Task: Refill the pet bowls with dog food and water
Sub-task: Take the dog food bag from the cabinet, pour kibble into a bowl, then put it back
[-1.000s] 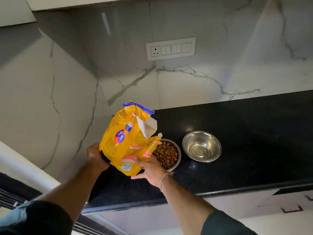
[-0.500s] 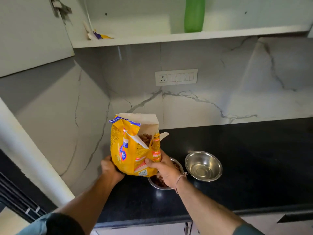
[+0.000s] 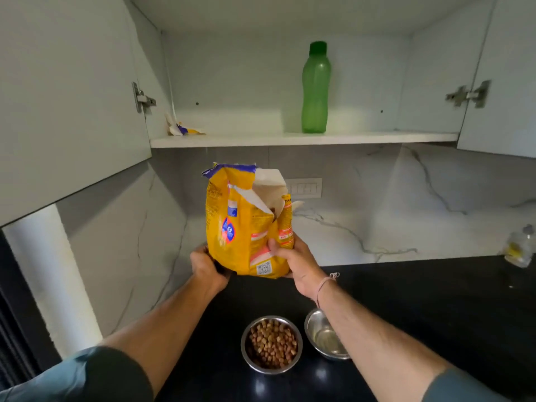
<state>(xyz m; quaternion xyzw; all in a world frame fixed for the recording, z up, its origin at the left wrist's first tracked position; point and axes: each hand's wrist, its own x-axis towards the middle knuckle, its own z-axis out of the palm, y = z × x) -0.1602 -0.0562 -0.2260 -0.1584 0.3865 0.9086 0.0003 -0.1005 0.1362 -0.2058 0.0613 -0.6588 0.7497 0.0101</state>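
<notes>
I hold a yellow dog food bag (image 3: pixel 236 224) upright in the air with its torn top open. My left hand (image 3: pixel 207 269) grips its lower left side and my right hand (image 3: pixel 295 264) grips its lower right side. Below, on the black counter (image 3: pixel 435 300), a steel bowl (image 3: pixel 271 343) is filled with brown kibble. Beside it on the right sits a second steel bowl (image 3: pixel 320 333), partly hidden by my right forearm, with no food in it. A green bottle (image 3: pixel 315 88) stands on the shelf of the open wall cupboard above.
The cupboard doors (image 3: pixel 72 97) hang open on both sides of the shelf (image 3: pixel 290 139). A torn scrap of packaging (image 3: pixel 184 129) lies at the shelf's left end. A clear bottle (image 3: pixel 519 248) stands at the counter's far right. A marble wall and a switch plate (image 3: pixel 304 187) are behind.
Both hands have lifted the bag from beside the kibble bowl and turned it upright, higher toward the cupboard. My view has tilted up, bringing the open cupboard into sight.
</notes>
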